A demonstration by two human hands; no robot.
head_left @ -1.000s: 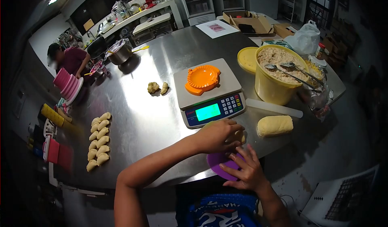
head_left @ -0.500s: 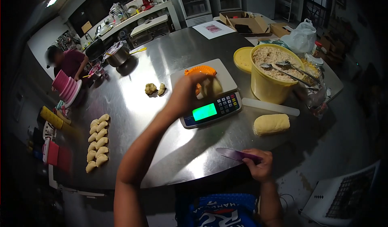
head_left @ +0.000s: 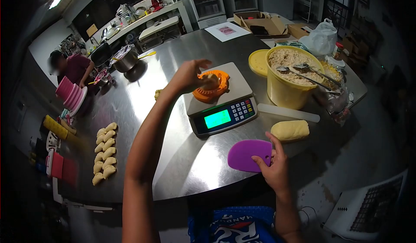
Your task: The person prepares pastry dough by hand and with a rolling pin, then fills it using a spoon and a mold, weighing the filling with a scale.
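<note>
My left hand [head_left: 190,77] is over an orange dumpling mold [head_left: 211,96] on the platform of a digital scale [head_left: 240,83]. Its fingers are partly blurred, one stretched out, and a small pale piece of dough [head_left: 211,77] appears to be held among the others. Low at the table's front edge, my right hand [head_left: 275,167] grips a purple dough scraper [head_left: 247,155] by one side, its flat face turned up. Just behind that hand lies a thick block of dough [head_left: 290,131]. One dough scrap [head_left: 157,94] shows past my left forearm.
Two rows of folded dumplings [head_left: 105,152] lie at the left. A yellow tub of filling [head_left: 290,80] with spoons stands at the right, beside its lid [head_left: 258,63] and a white rolling pin [head_left: 288,112]. Another person [head_left: 76,69] works at the far left near a metal pot [head_left: 125,60].
My left hand has drawn back leftward across the scale, uncovering more of the orange mold. My right hand has turned the scraper from edge-on to flat. The left forearm now covers one dough scrap.
</note>
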